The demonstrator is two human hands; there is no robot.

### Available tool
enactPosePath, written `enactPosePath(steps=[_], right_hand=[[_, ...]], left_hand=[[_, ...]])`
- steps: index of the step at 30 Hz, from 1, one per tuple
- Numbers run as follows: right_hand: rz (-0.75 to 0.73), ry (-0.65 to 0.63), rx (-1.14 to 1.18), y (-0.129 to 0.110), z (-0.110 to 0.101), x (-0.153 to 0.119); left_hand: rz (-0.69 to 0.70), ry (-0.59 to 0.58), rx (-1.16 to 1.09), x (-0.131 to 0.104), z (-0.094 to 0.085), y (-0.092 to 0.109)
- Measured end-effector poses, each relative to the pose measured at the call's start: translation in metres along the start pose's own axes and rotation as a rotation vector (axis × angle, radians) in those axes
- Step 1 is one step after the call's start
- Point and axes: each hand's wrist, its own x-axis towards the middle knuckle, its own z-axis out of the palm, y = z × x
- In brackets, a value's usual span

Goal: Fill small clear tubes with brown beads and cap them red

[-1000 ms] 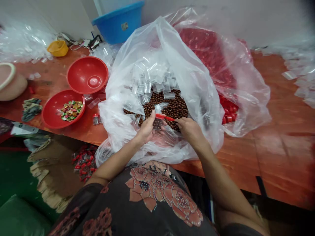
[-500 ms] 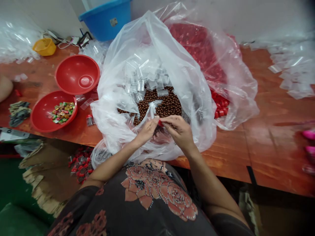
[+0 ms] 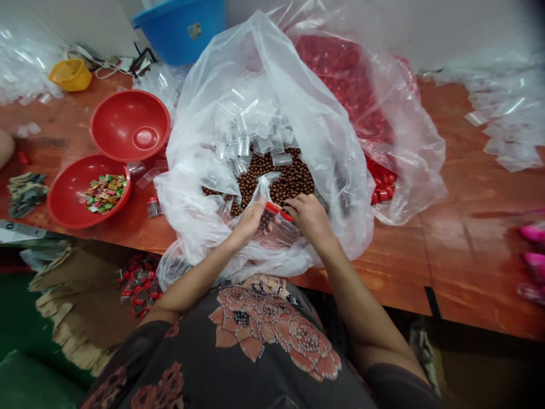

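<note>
My left hand (image 3: pixel 250 222) is closed around a small clear jar with a red flip cap (image 3: pixel 275 208), mostly hidden by the fingers. The cap shows as a red strip between my two hands. At its right end, my right hand (image 3: pixel 313 218) has curled fingertips pressed together over the red part; what they pinch is hidden. Both hands are over the near side of a large clear plastic bag (image 3: pixel 191 142). Inside it, just beyond my fingers, lie many brown round balls (image 3: pixel 293 176) and a heap of clear plastic containers (image 3: pixel 244 136).
Two red bowls stand at left, one bare (image 3: pixel 123 122), one with wrapped sweets (image 3: pixel 57 199). Near them is a filled jar (image 3: pixel 153 207). A bag of red caps (image 3: pixel 383 182) sits right, beside more clear containers (image 3: pixel 506 119). Filled jars (image 3: pixel 140 284) lie below the table's edge.
The red cap now shows as a longer strip, apparently opened, where before it was mostly covered by my fingers. My hands have moved slightly apart.
</note>
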Motion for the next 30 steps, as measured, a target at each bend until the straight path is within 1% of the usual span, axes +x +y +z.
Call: enactPosePath(steps=[2, 3, 5, 8, 10, 12, 14, 17, 22, 25, 27, 28, 30], right_hand=[[-0.029, -0.016, 0.0, 0.0, 0.002, 0.002], [-0.031, -0.005, 0.015, -0.001, 0.001, 0.002], [-0.006, 0.065, 0.091, -0.005, -0.004, 0.0], [0.029, 0.181, 0.305, -0.017, -0.016, -0.004], [-0.004, 0.183, 0.43, -0.028, -0.025, -0.006], [-0.072, 0.141, 0.474, -0.038, -0.033, -0.007], [-0.14, 0.092, 0.432, -0.044, -0.04, -0.009], [-0.216, 0.003, 0.282, -0.047, -0.048, -0.013], [-0.256, -0.08, 0.039, -0.049, -0.059, -0.019], [-0.319, -0.13, -0.018, -0.049, -0.063, -0.017], [-0.349, -0.113, 0.008, -0.047, -0.062, -0.015], [-0.35, -0.08, 0.051, -0.046, -0.06, -0.015], [-0.309, 0.025, 0.207, -0.044, -0.056, -0.016]], left_hand=[[-0.042, -0.006, -0.054, -0.001, -0.001, 0.001], [-0.055, -0.009, -0.073, -0.001, -0.001, 0.002], [-0.056, -0.018, -0.089, -0.001, -0.002, 0.002], [-0.03, -0.04, -0.044, -0.001, 0.0, 0.001], [-0.027, -0.042, 0.016, -0.002, 0.003, 0.0], [-0.029, -0.035, 0.078, -0.004, 0.006, 0.0], [-0.023, -0.038, 0.136, -0.006, 0.009, 0.0], [-0.009, -0.07, 0.199, -0.008, 0.01, 0.0], [-0.025, -0.087, 0.219, -0.01, 0.01, -0.003], [0.002, -0.088, 0.232, -0.011, 0.013, -0.003], [0.002, -0.097, 0.181, -0.012, 0.016, -0.002], [-0.011, -0.094, 0.127, -0.012, 0.017, -0.002], [-0.068, -0.071, -0.016, -0.012, 0.018, 0.001]])
